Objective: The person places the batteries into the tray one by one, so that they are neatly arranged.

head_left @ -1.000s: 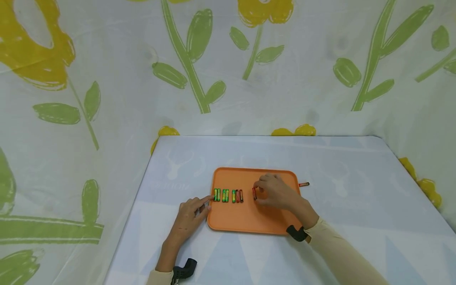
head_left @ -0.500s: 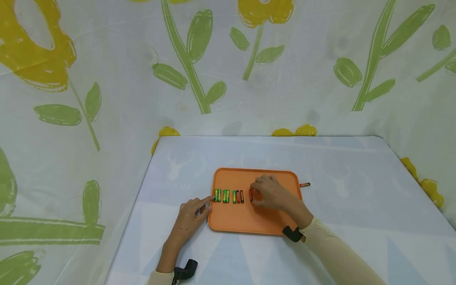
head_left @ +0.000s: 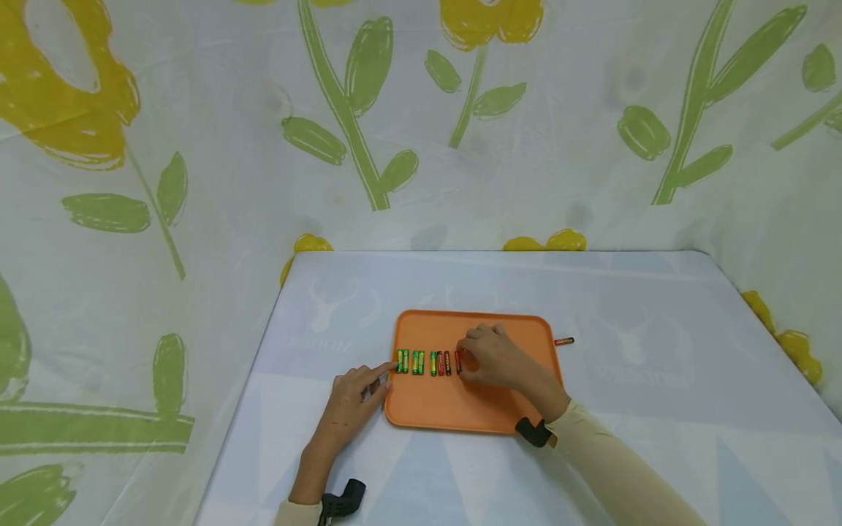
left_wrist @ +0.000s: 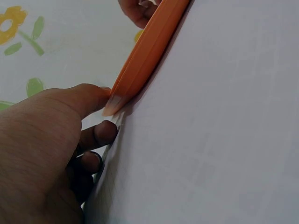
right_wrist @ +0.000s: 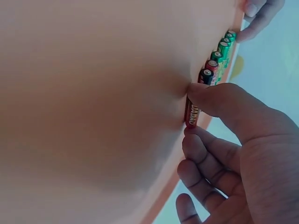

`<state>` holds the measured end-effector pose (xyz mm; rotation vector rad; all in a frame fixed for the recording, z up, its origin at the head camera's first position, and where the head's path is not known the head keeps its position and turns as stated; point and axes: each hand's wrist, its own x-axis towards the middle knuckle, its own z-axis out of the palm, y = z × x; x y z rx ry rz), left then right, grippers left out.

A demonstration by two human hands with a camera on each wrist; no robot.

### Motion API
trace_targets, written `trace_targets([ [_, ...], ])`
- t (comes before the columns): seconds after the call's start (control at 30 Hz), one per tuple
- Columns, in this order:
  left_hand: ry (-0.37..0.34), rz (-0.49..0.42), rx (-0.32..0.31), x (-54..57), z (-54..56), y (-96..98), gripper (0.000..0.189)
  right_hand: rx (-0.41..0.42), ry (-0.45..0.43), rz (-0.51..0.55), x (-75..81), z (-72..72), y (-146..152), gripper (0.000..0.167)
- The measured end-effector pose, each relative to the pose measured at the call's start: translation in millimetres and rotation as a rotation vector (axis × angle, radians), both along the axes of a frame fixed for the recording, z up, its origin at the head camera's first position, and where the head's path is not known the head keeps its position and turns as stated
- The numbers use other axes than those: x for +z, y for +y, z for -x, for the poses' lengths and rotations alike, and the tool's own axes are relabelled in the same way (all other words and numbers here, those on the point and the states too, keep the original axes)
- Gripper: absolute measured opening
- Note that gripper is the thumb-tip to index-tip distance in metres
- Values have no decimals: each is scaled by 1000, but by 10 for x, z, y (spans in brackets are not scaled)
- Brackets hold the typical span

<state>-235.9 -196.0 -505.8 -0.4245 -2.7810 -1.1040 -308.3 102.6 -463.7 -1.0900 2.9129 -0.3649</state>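
Observation:
My right hand (head_left: 496, 358) pinches a red battery (right_wrist: 191, 113) between thumb and fingertip, standing the long way across the orange tray (head_left: 427, 405), just right of a row of batteries. In that row lie two pairs of green batteries (head_left: 418, 362) at the left, then a green battery (head_left: 433, 363), a red battery (head_left: 441, 363) and a dark battery (head_left: 448, 362) side by side. At the tray's left rim, my left hand (head_left: 355, 402) rests with a fingertip on the edge. The left wrist view shows that digit touching the orange rim (left_wrist: 145, 51), the other fingers bent below.
One more red and black battery (head_left: 563, 341) lies on the pale patterned table (head_left: 631, 380), just outside the tray's right rim. A cloth with printed flowers (head_left: 559, 146) hangs behind the table and along its sides.
My right hand has slid left across the tray with the red battery, bringing it close to the dark battery in the row. The left hand has stayed at the rim.

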Motion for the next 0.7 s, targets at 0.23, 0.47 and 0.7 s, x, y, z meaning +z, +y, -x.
trace_targets([
  [0.23,5,-5,9,-30,7,5,36,-17,13,12,57,-65,54,36],
  [0.47,3,-2,8,-30,7,15,36,-37,33,52,202,-221,235,37],
  [0.7,9,-2,3,-48,0,14,36,-85,25,95,266,-360,533,35],
])
